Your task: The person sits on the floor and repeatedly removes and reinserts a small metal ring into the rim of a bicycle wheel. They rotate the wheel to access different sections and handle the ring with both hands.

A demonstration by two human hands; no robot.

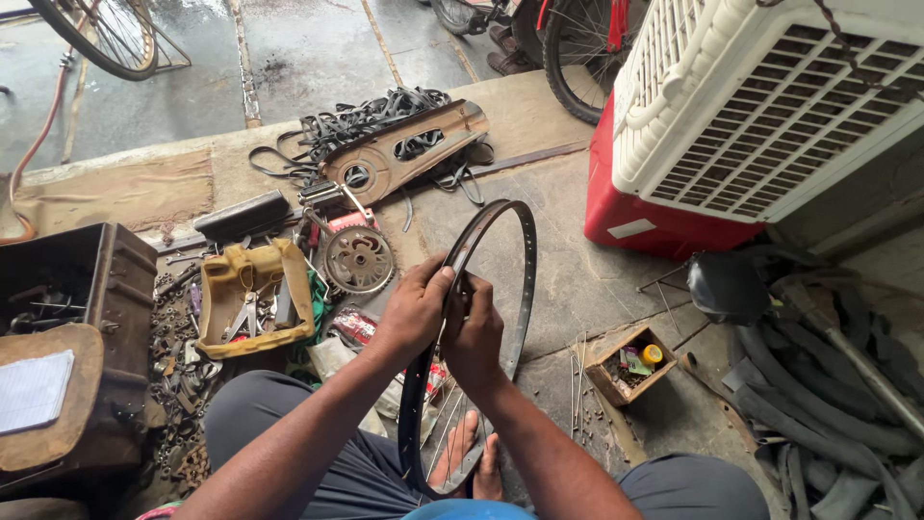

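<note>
A bare black bicycle wheel rim [525, 252] stands tilted on the stone floor between my knees, its lower end by my bare feet. My left hand [414, 310] grips the rim's left side from outside, thumb over the edge. My right hand [472, 337] is closed on the same stretch of rim from the inside, fingers pinched at the rim wall; whether it holds a small part is hidden. Loose spokes [445, 424] lie on the floor inside the rim.
A yellow tray of tools [252, 299] and a chainring [358, 260] lie at left, a chain guard [404, 149] and rubber strips beyond. A small wooden box [630, 366] sits at right. A red-and-white air cooler [760, 116], old tyres [828, 404] and a rusty metal box [77, 347] border the spot.
</note>
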